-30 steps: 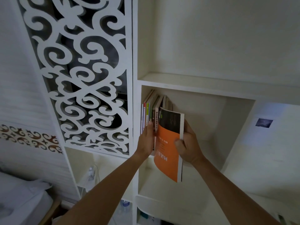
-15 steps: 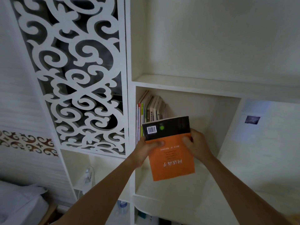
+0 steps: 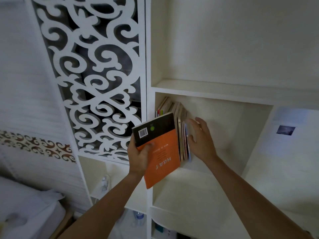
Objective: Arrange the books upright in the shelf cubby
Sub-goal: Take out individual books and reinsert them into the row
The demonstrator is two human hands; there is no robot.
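The left hand [image 3: 139, 157] grasps the orange-and-black paperback book [image 3: 160, 149] outside the white shelf cubby [image 3: 224, 118], just left of the row of upright books [image 3: 183, 135]. The right hand [image 3: 200, 140], released and flat, braces that row, apparently preventing toppling.

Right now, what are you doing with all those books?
A person is tidying books into a white shelf cubby. The left hand holds an orange and black book in front of the cubby, not yet slotted in. The right hand is open, pressing flat against the row of books standing at the cubby's left side, apparently steadying them.
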